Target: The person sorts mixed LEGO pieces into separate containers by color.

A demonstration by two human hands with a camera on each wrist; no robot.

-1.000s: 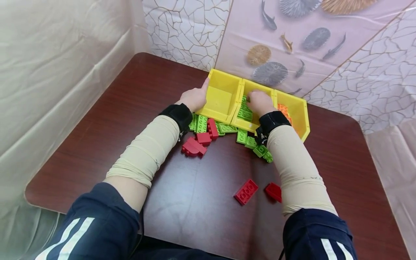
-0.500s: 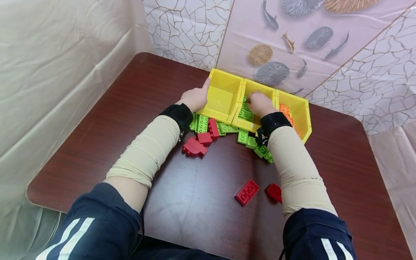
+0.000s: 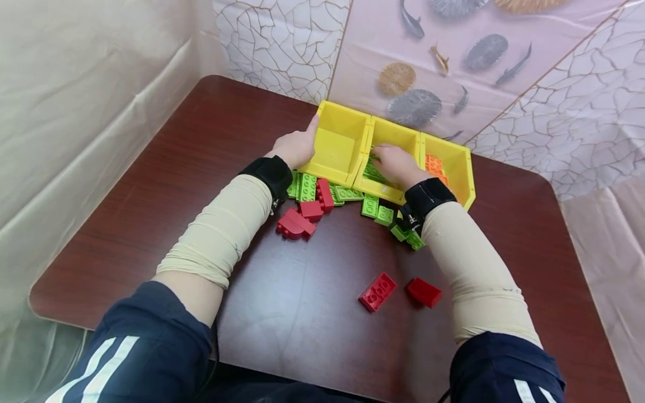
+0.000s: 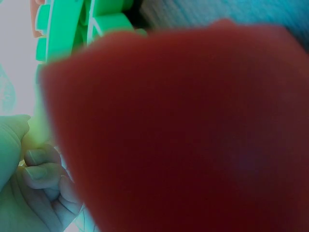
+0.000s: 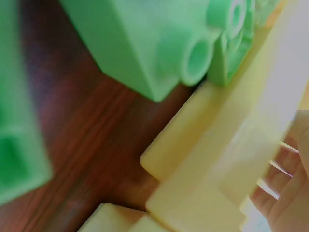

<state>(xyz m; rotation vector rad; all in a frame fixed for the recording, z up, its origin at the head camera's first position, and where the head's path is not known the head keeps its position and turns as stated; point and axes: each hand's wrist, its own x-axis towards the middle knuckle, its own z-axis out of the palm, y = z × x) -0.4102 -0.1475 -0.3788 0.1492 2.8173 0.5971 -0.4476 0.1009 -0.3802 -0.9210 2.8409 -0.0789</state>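
Brown table (image 3: 282, 347), pale patterned backdrop (image 3: 282, 50) past it. Yellow bins (image 3: 393, 130) joined in a row ahead of both hands; row's long axis slants, left end farther off, right end nearer.

Left hand (image 3: 294, 148) at the outer side of the left bin (image 3: 335, 152), thumb along the rim. Left wrist view: fingers curled, yellow between them and the thumb, so it seems to pinch the wall.

Right hand (image 3: 395, 162) down in the middle bin (image 3: 398, 136), fingers bent. Tips hidden; cannot tell whether it pinches a brick.

Key relation: binned green bricks (image 3: 372, 170) sit just left of and under the right hand's fingers. Right hand clearly nearer; left bin lies between them and the left hand. Their long axis partly covered, cannot tell.

Orange bricks (image 3: 434, 165) right of the right hand, in the right bin (image 3: 462, 173). Loose green bricks (image 3: 308, 188) along the bins' near side. Red cluster (image 3: 294, 224) just short of the left hand. Two lone red bricks (image 3: 378, 291) well short of the right hand.
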